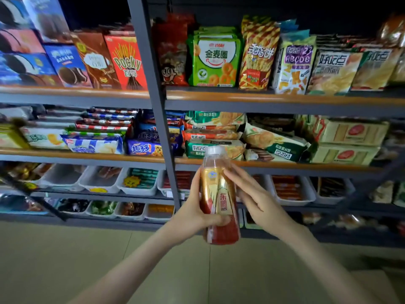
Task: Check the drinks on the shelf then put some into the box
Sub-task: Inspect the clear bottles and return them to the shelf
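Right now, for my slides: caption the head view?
Left hand grips a gold-labelled drink bottle, right hand touching it, before snack shelves.

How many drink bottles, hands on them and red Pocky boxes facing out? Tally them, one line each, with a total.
Drink bottle: 1
Hands on it: 2, left hand and right hand
Red Pocky box facing out: 1
Total: 4

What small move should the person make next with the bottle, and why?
Probably turn the bottle slightly to check its label: the left hand grips it upright in front of the shelves, while the right hand only touches its side with straight fingers.
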Motion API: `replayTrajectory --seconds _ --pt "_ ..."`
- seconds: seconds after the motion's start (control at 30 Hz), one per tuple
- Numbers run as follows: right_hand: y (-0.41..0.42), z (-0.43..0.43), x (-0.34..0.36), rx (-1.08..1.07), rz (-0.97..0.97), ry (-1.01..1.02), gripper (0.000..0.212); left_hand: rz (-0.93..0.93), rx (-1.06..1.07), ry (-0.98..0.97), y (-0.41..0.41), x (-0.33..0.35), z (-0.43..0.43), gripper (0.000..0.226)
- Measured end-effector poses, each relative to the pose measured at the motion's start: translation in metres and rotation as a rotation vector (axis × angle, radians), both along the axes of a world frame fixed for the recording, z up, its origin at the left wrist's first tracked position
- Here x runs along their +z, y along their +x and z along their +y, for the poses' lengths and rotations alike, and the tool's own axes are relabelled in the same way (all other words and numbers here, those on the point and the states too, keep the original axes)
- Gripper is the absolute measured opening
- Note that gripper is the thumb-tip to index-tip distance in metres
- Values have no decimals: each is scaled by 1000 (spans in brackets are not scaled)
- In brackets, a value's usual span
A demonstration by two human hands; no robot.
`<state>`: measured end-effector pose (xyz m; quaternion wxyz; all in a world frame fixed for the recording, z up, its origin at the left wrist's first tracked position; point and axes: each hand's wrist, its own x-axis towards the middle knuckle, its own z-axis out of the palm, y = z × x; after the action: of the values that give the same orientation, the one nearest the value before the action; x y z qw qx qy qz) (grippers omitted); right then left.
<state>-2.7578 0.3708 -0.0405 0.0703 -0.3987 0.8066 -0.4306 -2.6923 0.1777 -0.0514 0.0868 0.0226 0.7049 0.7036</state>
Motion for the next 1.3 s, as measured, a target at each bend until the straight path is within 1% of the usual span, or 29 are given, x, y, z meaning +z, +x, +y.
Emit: replayTrajectory --seconds 0.07,0.13,0.17,0.23,0.27,0.3,0.33,0.37,0.43,0.47,0.5,0.53,0.63,0.67,0.73,0.8,0.87,0.9,0.97,1.0,1.07,1.1,1.13,1.17,1.23,1.27,1.3 --pt "5 2 -12 45 149 141 94 -151 21 99 8 -3 -6 108" --pt "11 -6 -20 99 296 255 101 -272 6 163 11 -6 -10 99" --pt "14 -13 -23 121 341 271 102 -305 3 164 11 -6 -12 88" --pt "17 -27 -26 144 417 230 97 -350 26 104 10 -7 -17 66" --pt "18 -30 -27 147 443 197 92 -368 10 85 10 -6 -21 65" --pt "18 -33 -29 141 431 164 87 -391 -20 64 12 -2 -25 68" --pt "21 -34 -30 112 355 127 82 -420 -58 34 15 2 -30 73" --pt "25 -34 -30 51 212 90 77 -450 -112 -9 17 8 -34 83" --pt "35 -35 -32 -140 -100 15 76 -467 -212 -124 17 14 -39 107" --pt "40 -37 -32 -244 -201 -22 73 -438 -223 -171 17 15 -40 110" --pt "42 -39 -33 -326 -276 -61 70 -404 -207 -203 16 15 -39 106" --pt "44 -41 -32 -374 -364 -127 67 -356 -179 -240 15 13 -39 94" --pt "43 -43 -27 -413 -682 -402 64 -120 -91 -379 14 0 -40 33" --pt "42 -42 -25 -415 -783 -486 64 -27 -71 -448 13 -8 -43 28" --pt "39 -39 -25 -440 -966 -612 65 194 -45 -604 11 -19 -49 44" --pt "36 -35 -30 -436 -1117 -700 61 406 -105 -789 10 -28 -52 64" --pt "35 -32 -32 -379 -1214 -732 57 616 -177 -954 8 -32 -51 83" --pt "35 -31 -33 -348 -1249 -728 56 717 -195 -1000 4 -32 -49 90" --pt "34 -32 -31 -303 -1295 -702 53 850 -205 -1002 -7 -30 -45 100" --pt "33 -32 -29 -283 -1293 -673 51 893 -221 -986 -13 -29 -42 98" --pt "30 -32 -24 -279 -1264 -583 46 958 -242 -961 -20 -28 -35 87" --pt "28 -35 -20 -304 -1275 -535 44 929 -223 -923 -20 -28 -30 84" --pt "27 -38 -16 -381 -1274 -453 45 840 -172 -851 -17 -25 -25 83" --pt "27 -40 -11 -467 -1214 -305 50 713 -89 -759 -14 -19 -21 80" --pt "25 -39 -12 -582 -934 -12 52 455 86 -604 -12 -11 -16 69" --pt "25 -37 -13 -614 -746 19 49 330 145 -536 -13 -9 -16 61" --pt "28 -35 -13 -597 -568 -24 47 218 182 -462 -14 -7 -15 53"
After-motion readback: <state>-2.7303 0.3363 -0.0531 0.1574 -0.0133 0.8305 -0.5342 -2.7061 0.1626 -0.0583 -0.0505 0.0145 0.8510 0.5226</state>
